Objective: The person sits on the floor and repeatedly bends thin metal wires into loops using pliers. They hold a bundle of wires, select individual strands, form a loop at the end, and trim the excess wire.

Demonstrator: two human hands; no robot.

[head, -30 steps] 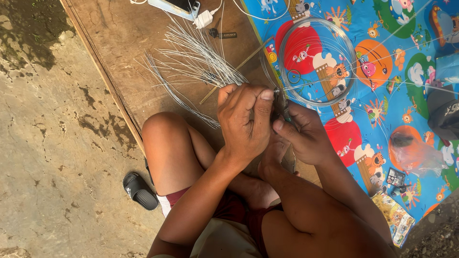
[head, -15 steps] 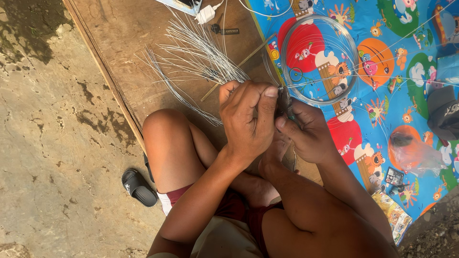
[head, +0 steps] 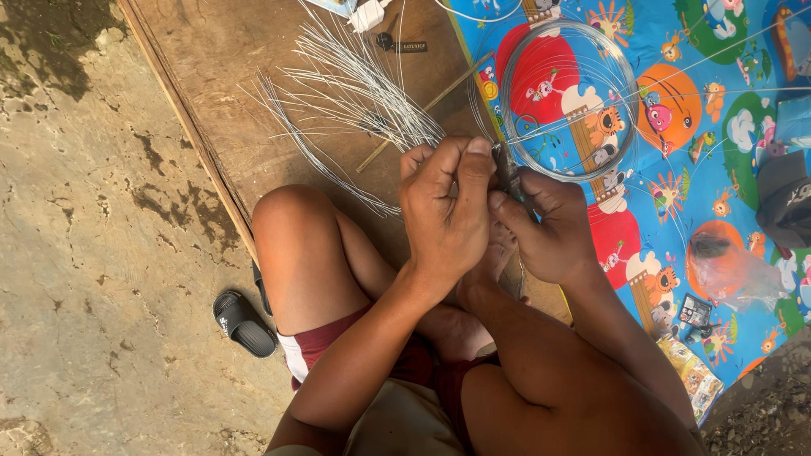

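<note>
The left hand (head: 443, 219) and right hand (head: 545, 228) press together, fingers pinched on a small dark tool (head: 507, 169) and thin wire. Just above them lies the wire coil (head: 566, 101); up-left fan loose wire strands (head: 355, 93) on a wooden board (head: 220, 76).

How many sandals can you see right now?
1: a black sandal on the ground left of the person's knee, beside the wooden board. Its pair may be hidden under the leg.
</note>
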